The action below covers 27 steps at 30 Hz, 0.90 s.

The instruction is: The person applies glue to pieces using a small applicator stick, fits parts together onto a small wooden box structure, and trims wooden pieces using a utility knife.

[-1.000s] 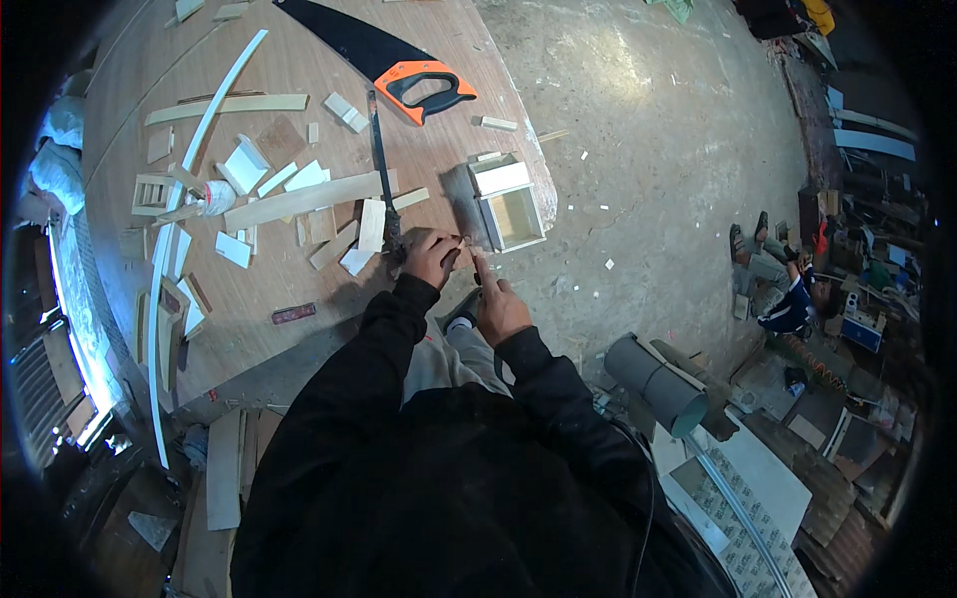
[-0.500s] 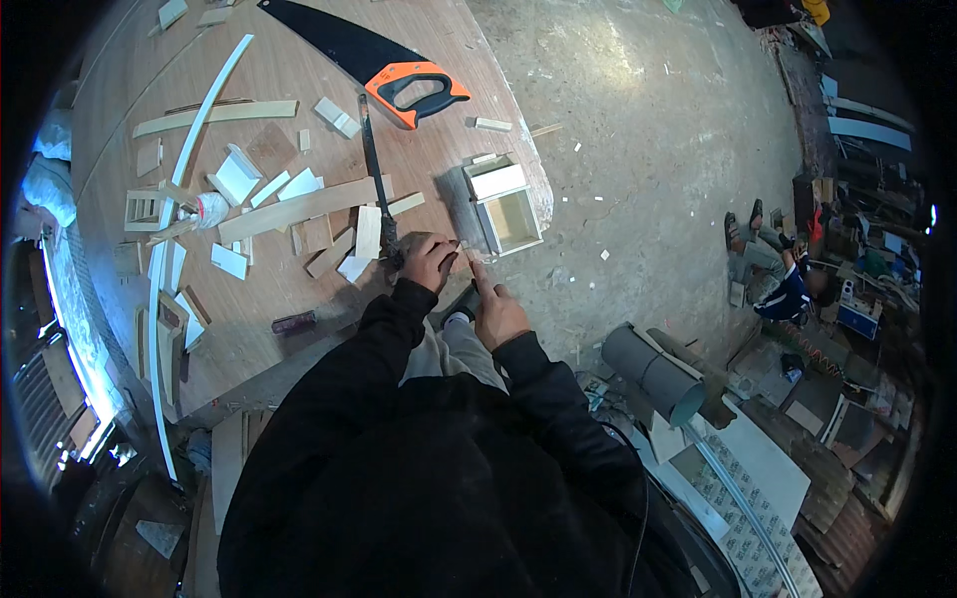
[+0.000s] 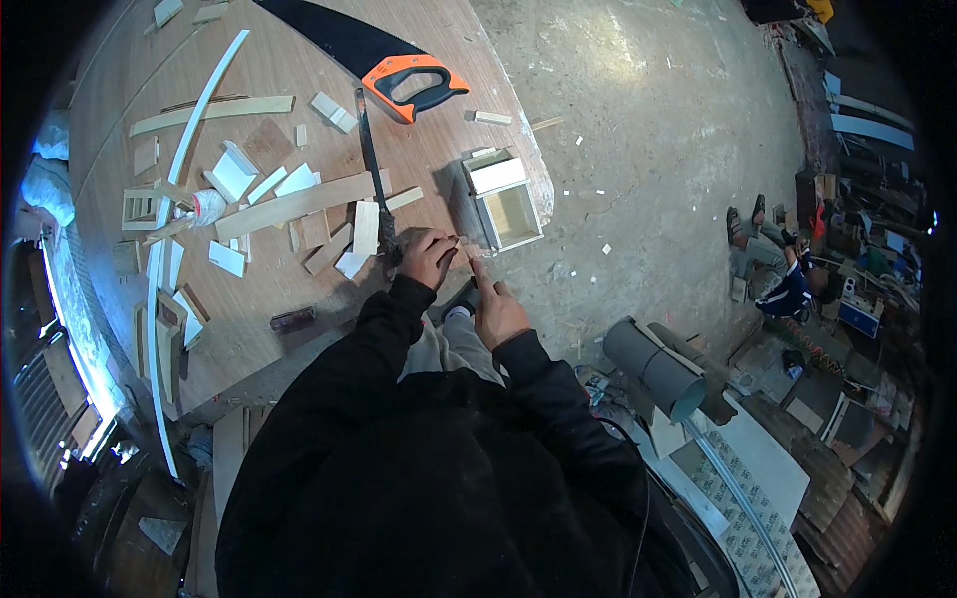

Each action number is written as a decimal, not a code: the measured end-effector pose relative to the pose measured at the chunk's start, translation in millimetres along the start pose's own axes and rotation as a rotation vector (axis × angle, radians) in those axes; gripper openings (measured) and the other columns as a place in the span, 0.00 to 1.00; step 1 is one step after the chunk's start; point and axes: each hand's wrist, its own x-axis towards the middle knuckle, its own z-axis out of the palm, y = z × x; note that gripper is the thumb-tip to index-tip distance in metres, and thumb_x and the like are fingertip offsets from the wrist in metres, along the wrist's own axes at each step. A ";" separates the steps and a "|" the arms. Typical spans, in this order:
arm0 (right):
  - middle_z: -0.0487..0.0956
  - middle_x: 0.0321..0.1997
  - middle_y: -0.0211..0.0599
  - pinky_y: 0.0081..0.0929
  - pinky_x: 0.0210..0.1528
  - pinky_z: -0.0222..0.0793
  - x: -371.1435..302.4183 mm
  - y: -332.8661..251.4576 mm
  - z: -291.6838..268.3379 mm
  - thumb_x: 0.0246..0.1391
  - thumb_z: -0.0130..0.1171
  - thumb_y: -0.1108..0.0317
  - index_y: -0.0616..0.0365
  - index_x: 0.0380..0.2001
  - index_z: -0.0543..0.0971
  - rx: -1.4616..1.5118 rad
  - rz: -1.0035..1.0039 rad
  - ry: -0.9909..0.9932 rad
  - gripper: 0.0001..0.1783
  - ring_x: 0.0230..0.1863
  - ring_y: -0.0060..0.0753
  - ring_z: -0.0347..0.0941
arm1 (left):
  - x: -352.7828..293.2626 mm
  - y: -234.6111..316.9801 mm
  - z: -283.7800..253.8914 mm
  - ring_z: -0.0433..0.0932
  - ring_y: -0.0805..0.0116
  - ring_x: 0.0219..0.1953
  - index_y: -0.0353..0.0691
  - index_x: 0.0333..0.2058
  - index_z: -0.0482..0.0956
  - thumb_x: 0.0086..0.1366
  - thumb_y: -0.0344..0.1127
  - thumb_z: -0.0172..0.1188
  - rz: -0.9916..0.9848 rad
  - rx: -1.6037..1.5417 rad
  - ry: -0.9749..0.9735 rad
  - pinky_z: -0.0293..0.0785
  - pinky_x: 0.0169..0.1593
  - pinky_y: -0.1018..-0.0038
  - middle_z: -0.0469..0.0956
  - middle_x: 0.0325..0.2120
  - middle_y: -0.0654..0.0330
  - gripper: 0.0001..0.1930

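Note:
At the table's near right corner, my left hand (image 3: 427, 261) is closed with fingertips pinching a small pale wood piece (image 3: 460, 257). My right hand (image 3: 500, 314) is curled just right of it, index finger stretched along something thin whose tip meets the wood piece; the fingers hide most of it. Just beyond both hands stands a small open wooden box (image 3: 519, 218) with a white panel across its far part. A long dark narrow tool (image 3: 370, 149) lies left of the box, its near end beside my left hand.
A handsaw (image 3: 414, 82) with an orange and black handle lies at the far side. Wood offcuts (image 3: 299, 207) and a long white strip (image 3: 204, 100) cover the table's left. A dark red object (image 3: 293, 319) lies near the front edge. Right, a grey roll (image 3: 653, 367) and a seated person (image 3: 783, 279).
Both hands keep almost the same place and grip. The view has shifted slightly, and the things on the table lie as before.

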 end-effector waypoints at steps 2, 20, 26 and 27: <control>0.73 0.35 0.63 0.52 0.40 0.70 1.4 4.0 1.3 0.48 0.49 0.78 0.47 0.70 0.51 0.001 0.000 0.002 0.44 0.35 0.66 0.72 | 1.9 1.7 -0.8 0.76 0.55 0.37 0.40 0.35 0.80 0.56 0.31 0.64 0.035 0.012 0.011 0.72 0.42 0.64 0.76 0.35 0.59 0.07; 0.78 0.29 0.64 0.52 0.35 0.72 12.9 -4.6 0.8 0.48 0.48 0.72 0.40 0.71 0.46 -0.087 0.086 -0.116 0.46 0.29 0.64 0.76 | 0.1 -0.2 -6.5 0.76 0.52 0.38 0.35 0.35 0.78 0.58 0.29 0.62 0.054 -0.018 -0.035 0.73 0.42 0.63 0.74 0.35 0.53 0.07; 0.79 0.30 0.62 0.52 0.35 0.73 15.5 -16.8 -3.1 0.49 0.49 0.71 0.38 0.71 0.46 -0.176 0.190 -0.189 0.45 0.31 0.61 0.77 | 0.0 0.2 -4.5 0.75 0.53 0.36 0.38 0.32 0.78 0.57 0.31 0.63 0.030 -0.009 -0.006 0.71 0.40 0.63 0.74 0.32 0.55 0.05; 0.79 0.29 0.62 0.52 0.35 0.73 15.3 -17.3 -2.4 0.50 0.49 0.71 0.37 0.70 0.47 -0.180 0.197 -0.182 0.45 0.31 0.61 0.78 | -0.2 0.1 -4.5 0.75 0.53 0.36 0.38 0.32 0.78 0.57 0.31 0.63 0.026 -0.008 -0.008 0.71 0.40 0.63 0.74 0.32 0.55 0.05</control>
